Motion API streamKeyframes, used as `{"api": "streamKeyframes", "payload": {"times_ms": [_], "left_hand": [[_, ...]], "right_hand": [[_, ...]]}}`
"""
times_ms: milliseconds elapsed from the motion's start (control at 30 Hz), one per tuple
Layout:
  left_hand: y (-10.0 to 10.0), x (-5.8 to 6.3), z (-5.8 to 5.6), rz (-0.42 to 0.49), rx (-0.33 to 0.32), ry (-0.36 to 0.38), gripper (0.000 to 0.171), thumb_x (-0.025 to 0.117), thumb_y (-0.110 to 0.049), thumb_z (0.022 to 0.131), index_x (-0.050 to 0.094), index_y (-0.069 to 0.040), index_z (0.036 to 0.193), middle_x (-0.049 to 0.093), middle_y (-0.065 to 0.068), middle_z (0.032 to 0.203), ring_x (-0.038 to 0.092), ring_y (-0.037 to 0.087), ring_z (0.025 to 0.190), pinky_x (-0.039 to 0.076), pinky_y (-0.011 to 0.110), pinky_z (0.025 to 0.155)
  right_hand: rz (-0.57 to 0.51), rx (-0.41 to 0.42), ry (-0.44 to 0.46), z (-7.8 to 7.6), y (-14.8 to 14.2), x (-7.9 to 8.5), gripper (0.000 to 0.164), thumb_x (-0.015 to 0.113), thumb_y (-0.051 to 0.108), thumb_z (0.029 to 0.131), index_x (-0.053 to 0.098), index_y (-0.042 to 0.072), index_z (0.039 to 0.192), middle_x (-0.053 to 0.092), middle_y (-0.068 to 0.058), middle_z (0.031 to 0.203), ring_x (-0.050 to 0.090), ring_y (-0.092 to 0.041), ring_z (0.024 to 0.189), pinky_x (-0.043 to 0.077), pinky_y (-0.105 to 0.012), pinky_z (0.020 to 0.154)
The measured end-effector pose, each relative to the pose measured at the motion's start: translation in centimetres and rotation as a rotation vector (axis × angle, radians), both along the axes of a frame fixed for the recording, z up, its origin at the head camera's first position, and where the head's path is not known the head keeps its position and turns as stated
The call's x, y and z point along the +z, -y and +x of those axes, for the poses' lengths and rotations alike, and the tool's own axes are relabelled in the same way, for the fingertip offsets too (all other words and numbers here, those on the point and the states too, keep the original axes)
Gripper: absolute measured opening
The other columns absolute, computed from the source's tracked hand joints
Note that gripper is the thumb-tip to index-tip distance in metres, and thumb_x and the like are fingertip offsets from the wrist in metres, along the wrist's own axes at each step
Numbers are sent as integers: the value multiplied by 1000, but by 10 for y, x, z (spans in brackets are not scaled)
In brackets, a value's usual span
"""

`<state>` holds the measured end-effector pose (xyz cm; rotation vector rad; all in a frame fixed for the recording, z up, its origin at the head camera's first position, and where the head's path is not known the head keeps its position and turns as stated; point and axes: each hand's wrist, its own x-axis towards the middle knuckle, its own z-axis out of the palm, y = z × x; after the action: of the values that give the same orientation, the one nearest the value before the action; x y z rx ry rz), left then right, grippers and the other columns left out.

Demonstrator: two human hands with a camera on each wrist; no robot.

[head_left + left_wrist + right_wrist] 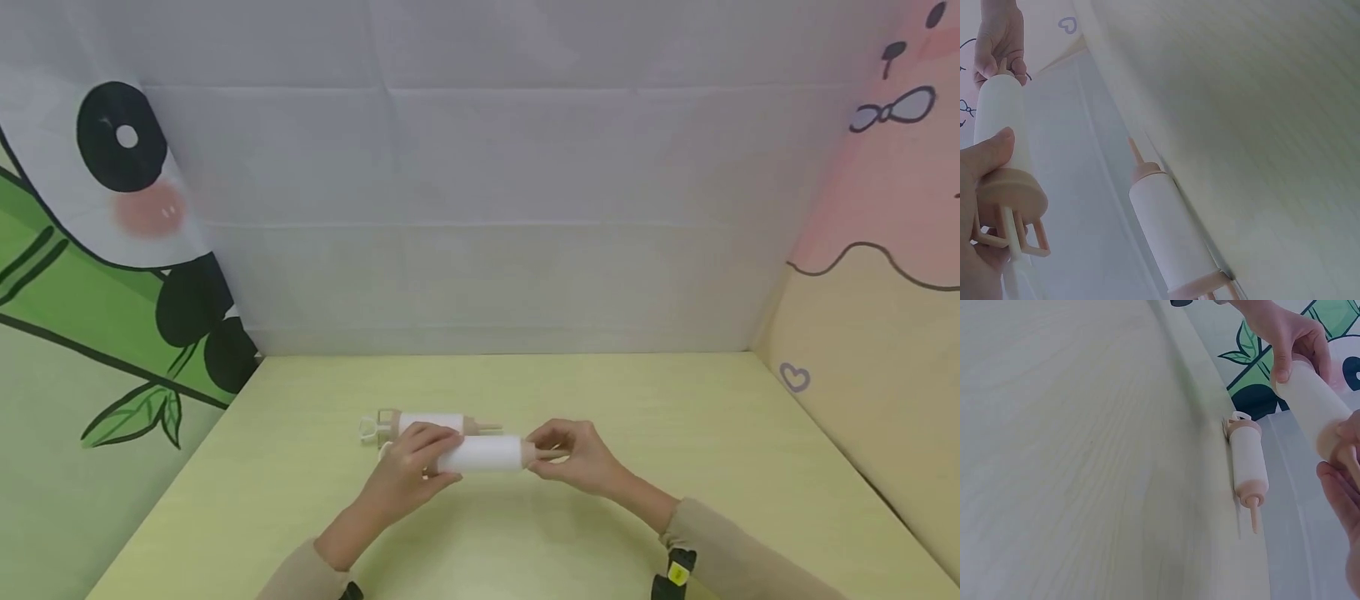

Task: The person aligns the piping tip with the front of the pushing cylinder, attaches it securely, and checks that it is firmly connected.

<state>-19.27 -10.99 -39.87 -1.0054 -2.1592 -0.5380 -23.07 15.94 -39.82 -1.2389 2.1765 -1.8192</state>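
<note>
A syringe-shaped dispenser (486, 453), with a white barrel, beige end caps and a thin nozzle, is held level between both hands above the table. My left hand (408, 468) grips it near the handle end, thumb along the barrel. Beige frame-like finger loops and a pale plunger rod stick out past that hand in the left wrist view. At the other end, my right hand (577, 457) pinches the beige nozzle cap (528, 453). A second, matching syringe-shaped dispenser (1249, 461) lies on the table just behind the held one, its nozzle pointing right.
The pale yellow table (675, 417) meets a grey-white backdrop (480, 208) behind the dispensers. Printed panels stand at both sides, a panda and bamboo drawing (120, 167) on the left and a pink and cream one (870, 333) on the right.
</note>
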Motion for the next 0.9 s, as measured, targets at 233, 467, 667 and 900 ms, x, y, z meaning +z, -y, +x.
{"api": "streamKeyframes", "payload": {"times_ms": [233, 467, 667, 900], "left_hand": [[5, 2, 3, -28, 21, 76, 52, 86, -11, 52, 66, -4, 100, 64, 5, 99, 56, 22, 90, 53, 30, 68], [16, 1, 6, -22, 72, 167, 51, 86, -10, 53, 67, -6, 99, 64, 3, 99, 56, 20, 93, 53, 30, 69], [30, -1, 6, 37, 104, 299, 48, 85, -7, 54, 66, -6, 98, 63, 5, 100, 56, 23, 91, 54, 25, 66], [45, -10, 7, 73, 111, 437, 45, 83, -2, 56, 66, -5, 97, 61, 8, 98, 55, 22, 86, 51, 17, 59]], "right_hand": [[63, 21, 35, 5, 3, -7, 20, 66, -4, 78, 59, -5, 97, 62, -18, 93, 62, -18, 83, 53, -29, 75], [160, -21, -70, -2, -5, -23, 29, 67, 6, 81, 59, 0, 108, 62, -16, 103, 61, -27, 91, 52, -35, 76], [214, -115, -105, -22, -34, -40, 35, 68, 19, 82, 58, 7, 112, 61, -13, 111, 60, -27, 97, 51, -36, 79], [272, -214, -120, -38, -61, -47, 36, 69, 20, 81, 57, 6, 112, 61, -14, 110, 59, -27, 96, 51, -38, 79]]}}
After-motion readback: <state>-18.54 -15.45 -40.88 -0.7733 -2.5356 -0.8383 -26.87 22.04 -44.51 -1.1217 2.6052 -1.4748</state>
